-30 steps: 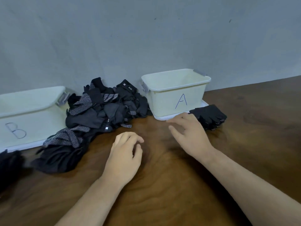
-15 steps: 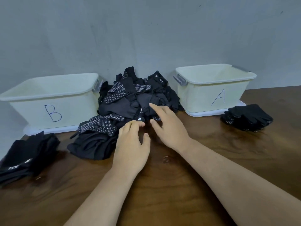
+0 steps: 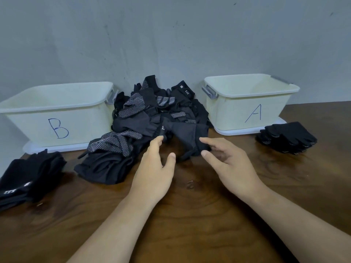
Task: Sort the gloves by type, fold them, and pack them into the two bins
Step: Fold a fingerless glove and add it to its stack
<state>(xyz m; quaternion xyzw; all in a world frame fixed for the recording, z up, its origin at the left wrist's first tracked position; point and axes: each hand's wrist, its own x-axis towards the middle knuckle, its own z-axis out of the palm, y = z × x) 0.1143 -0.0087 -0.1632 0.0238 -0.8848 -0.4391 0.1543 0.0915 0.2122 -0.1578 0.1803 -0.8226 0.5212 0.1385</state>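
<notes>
Glove pile (image 3: 150, 118): a loose heap of black and charcoal fabric gloves on the table (image 3: 190, 228). Several have palms studded with small white grip dots; others are plain matte cloth, one with a small white printed mark on the cuff (too small to read).

Left hand (image 3: 153, 173): at the near edge of the pile, fingers straight and apart, forefinger tip touching a plain dark glove (image 3: 187, 135) at the pile's front. It holds nothing.

Right hand (image 3: 233, 168): just right of the pile's front, thumb and forefinger spread, with the plain glove's edge lying between them. Not clamped; whether they touch it I cannot tell.

Bin B (image 3: 57, 112): directly left of the pile. Cream plastic, rectangular with rounded corners and a grey handle, letter drawn by pen.

Bin A (image 3: 247, 112): directly right of the pile, same make.

Folded dotted gloves (image 3: 288, 137): a neat stack right of the pile, beyond bin A's front corner.

Folded plain gloves (image 3: 28, 179): a stack left of the pile, nearer the viewer than bin B.

Table: dark wood, glossy, with swirling grain.
</notes>
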